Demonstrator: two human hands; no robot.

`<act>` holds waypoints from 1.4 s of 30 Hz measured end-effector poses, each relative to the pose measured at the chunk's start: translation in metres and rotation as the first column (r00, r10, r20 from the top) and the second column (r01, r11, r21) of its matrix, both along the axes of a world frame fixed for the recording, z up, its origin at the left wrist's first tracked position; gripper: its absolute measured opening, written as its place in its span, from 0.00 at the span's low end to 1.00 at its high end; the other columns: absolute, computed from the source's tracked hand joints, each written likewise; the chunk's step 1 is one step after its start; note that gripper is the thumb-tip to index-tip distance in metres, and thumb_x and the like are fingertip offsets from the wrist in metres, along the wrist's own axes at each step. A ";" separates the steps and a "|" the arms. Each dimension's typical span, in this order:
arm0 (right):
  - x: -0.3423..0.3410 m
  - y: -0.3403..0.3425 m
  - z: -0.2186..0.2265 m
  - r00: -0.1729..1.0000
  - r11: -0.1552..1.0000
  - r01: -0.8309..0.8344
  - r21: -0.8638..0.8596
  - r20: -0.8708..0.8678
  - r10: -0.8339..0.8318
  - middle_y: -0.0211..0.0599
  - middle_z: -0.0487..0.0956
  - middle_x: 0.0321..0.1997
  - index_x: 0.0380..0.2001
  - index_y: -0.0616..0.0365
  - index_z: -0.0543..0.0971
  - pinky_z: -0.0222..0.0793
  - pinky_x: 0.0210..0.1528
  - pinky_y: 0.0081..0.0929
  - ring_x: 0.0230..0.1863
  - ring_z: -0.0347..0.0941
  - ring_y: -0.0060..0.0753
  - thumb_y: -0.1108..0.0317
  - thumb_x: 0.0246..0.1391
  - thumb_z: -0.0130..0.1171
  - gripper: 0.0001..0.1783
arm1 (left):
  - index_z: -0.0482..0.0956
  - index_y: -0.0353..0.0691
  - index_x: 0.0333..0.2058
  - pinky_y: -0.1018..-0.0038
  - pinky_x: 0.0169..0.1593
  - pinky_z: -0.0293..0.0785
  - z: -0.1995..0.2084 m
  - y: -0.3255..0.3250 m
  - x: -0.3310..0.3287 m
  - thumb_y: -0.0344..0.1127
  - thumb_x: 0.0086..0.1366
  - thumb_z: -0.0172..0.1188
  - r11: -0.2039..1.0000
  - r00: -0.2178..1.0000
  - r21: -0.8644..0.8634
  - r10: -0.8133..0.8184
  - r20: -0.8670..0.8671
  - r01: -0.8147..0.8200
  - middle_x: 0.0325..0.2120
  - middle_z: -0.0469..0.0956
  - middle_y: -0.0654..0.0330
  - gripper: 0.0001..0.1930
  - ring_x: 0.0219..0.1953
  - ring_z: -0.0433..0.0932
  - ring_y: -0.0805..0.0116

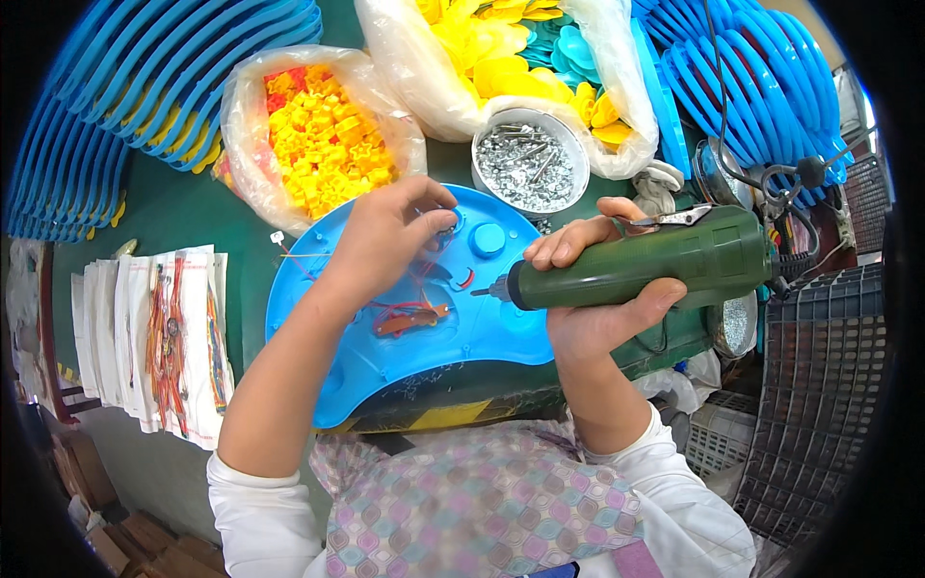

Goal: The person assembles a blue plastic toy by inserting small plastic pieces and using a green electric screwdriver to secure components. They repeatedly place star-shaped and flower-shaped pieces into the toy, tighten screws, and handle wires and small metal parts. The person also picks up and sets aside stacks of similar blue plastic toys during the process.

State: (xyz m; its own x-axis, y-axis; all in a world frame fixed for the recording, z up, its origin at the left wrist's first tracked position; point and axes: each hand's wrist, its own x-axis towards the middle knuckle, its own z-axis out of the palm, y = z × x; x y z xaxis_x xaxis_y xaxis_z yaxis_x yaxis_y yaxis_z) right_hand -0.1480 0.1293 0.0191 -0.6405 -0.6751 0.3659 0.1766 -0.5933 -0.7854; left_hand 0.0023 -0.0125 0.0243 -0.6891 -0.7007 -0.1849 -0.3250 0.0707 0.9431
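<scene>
A blue curved plastic shell [482,337] lies before me, with posts and a round raised part [487,240] inside. Over its upper middle my left hand [390,231] is closed, thumb and fingers bent together; whatever they hold is too small or hidden to name. My right hand [602,318] grips a dark green electric screwdriver [641,260], its bit pointing left over the shell. Below my left hand, a small orange-brown board [411,321] with red wires rests in the shell. Another wire with a white plug [278,238] sticks out over the shell's left edge.
A white bowl of screws [530,159] stands behind the shell. Bags of small yellow parts [332,135] and of yellow and teal pieces [501,72] are at the back. Stacked blue shells [183,58] flank both sides. Wire bundles [169,337] lie on white sheets at left; dark crates [819,385] stand right.
</scene>
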 end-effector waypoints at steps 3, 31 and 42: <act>-0.002 0.002 -0.002 1.000 1.000 -0.005 0.010 0.015 0.005 0.37 0.76 0.26 0.57 0.59 0.69 0.77 0.36 0.39 0.27 0.75 0.35 0.13 0.55 0.36 0.56 | 0.81 0.33 0.46 0.74 0.40 0.81 -0.012 0.000 0.000 0.28 0.66 0.64 0.997 1.000 -0.075 -0.017 0.017 0.018 0.38 0.84 0.55 0.10 0.34 0.83 0.72; -0.012 0.013 -0.013 0.991 0.995 -0.103 -0.017 0.084 0.104 0.43 0.77 0.29 0.56 0.66 0.65 0.80 0.41 0.40 0.30 0.78 0.37 0.17 0.56 0.42 0.55 | 0.83 0.36 0.36 0.64 0.44 0.77 -0.030 -0.001 -0.003 0.26 0.59 0.66 0.701 0.993 -0.708 -0.118 0.003 0.085 0.34 0.77 0.53 0.06 0.38 0.79 0.53; -0.062 0.025 0.007 0.995 0.982 0.089 -0.166 0.058 -0.080 0.38 0.78 0.28 0.58 0.61 0.65 0.79 0.41 0.41 0.29 0.78 0.37 0.15 0.54 0.42 0.55 | 0.83 0.36 0.41 0.62 0.47 0.76 -0.038 0.008 -0.004 0.24 0.58 0.66 0.602 0.996 -0.795 -0.088 0.016 0.066 0.37 0.76 0.52 0.11 0.43 0.77 0.51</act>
